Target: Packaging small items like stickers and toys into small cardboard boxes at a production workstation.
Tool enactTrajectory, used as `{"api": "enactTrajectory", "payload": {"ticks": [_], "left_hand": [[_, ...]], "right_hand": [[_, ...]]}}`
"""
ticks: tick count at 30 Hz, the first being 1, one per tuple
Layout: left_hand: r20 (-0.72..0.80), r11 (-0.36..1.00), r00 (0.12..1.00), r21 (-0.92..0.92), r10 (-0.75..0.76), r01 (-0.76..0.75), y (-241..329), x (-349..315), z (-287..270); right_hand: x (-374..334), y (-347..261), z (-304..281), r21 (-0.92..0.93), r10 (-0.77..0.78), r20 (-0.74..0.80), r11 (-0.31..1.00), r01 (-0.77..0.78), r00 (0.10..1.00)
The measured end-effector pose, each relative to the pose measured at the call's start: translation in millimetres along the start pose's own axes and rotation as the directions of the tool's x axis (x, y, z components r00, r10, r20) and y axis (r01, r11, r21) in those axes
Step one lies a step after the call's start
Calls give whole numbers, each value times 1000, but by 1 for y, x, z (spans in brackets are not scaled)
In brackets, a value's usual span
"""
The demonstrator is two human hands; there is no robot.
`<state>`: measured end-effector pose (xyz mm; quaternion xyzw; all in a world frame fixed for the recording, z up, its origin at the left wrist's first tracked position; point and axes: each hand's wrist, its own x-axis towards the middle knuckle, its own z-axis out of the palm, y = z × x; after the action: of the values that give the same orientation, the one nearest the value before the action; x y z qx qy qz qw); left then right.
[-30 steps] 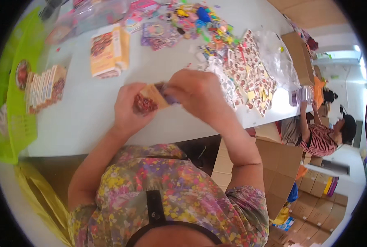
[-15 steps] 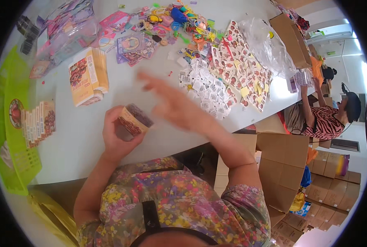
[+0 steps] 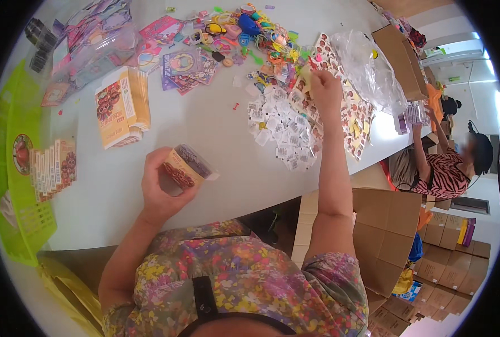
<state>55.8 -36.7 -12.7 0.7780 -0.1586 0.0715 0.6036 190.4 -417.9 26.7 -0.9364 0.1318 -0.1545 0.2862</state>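
My left hand (image 3: 163, 185) is wrapped round a small orange printed box (image 3: 183, 171), tilted over the table. A dark purplish-grey face of the box points up, with a clear flap at its right end. Stretched far out over the table, my right hand (image 3: 327, 92) has its fingers pinched together at the printed character stickers (image 3: 354, 106); a pale yellow piece shows at the fingertips, but what they hold is unclear. Next to them lies a heap of white barcode labels (image 3: 283, 126). Flat orange cartons (image 3: 123, 106) are stacked beyond my left hand.
A green plastic basket (image 3: 28, 196) stands at the left, beside a row of small filled boxes (image 3: 56, 168). Colourful small toys (image 3: 250, 36), purple packets (image 3: 188, 66) and a clear bag (image 3: 368, 67) lie farther back. Another person (image 3: 443, 165) works at the right, near cardboard boxes (image 3: 387, 241).
My right hand has swung away from near the held box, out to the stickers at the far right, and its fingers have closed. My left hand keeps hold of the box almost in place.
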Motion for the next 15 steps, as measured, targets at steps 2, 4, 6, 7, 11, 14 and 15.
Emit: {"api": "enactTrajectory", "payload": {"ticks": [2,4,6,7,11,14,15], "left_hand": [[1,1000,1000,-7,-12,12,-1,-1,0],[28,1000,1000,-8,3,-3,-2,-1,-2],[53,1000,998,-10,17,-16,-3,-1,-4],[55,1000,998,-8,10,-10,-3,-1,-4],[57,1000,998,-13,8,-7,-1,0,-2],[50,999,999,-46,-9,11,-3,-1,-2],[50,999,999,-50,-6,9,-3,-1,-2]], "right_hand": [[-1,11,-5,236,56,-86,971,-34,995],[-7,14,-9,363,109,-79,929,-73,991],[-14,6,-15,555,196,-37,819,-143,980],[-12,15,-11,552,196,-38,822,-143,980],[-10,32,-6,534,87,-115,845,-12,990],[-5,33,-8,582,142,-118,812,-48,983],[-1,35,-11,601,182,-149,798,-57,972]]}}
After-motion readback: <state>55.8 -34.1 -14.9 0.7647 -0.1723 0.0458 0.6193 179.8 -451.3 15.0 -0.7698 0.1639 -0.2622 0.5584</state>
